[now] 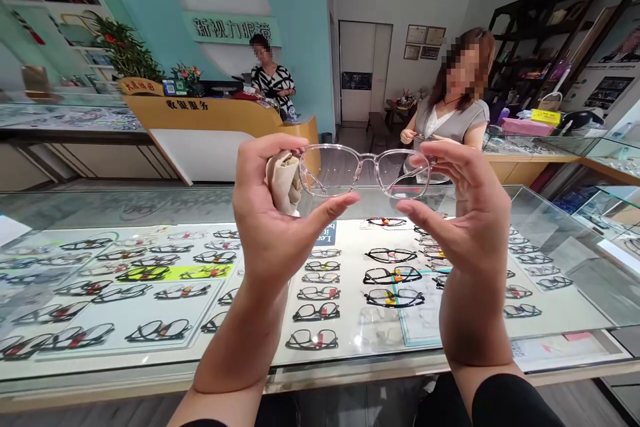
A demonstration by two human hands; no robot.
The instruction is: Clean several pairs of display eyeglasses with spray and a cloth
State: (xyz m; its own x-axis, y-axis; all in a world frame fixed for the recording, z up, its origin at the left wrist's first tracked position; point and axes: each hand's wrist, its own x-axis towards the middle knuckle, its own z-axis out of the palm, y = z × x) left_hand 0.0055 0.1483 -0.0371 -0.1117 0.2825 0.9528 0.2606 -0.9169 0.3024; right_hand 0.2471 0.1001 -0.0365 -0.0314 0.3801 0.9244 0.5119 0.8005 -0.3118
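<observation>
A pair of clear-framed eyeglasses is held up level above the glass counter, lenses facing me. My left hand grips its left end with the fingers at the top, the thumb stretched beneath the left lens. A crumpled beige cloth is tucked in the same palm. At the other end, my right hand holds the frame's right side with fingers curled around it. Its thumb points inward below the right lens. Both temple arms show through the lenses, extending away behind the frame.
Below my hands, a glass display case contains rows of eyeglasses. Across it at the right stands a person in a grey top, hands near a small object. Another person is behind a wooden cash desk. Shelves line the right wall.
</observation>
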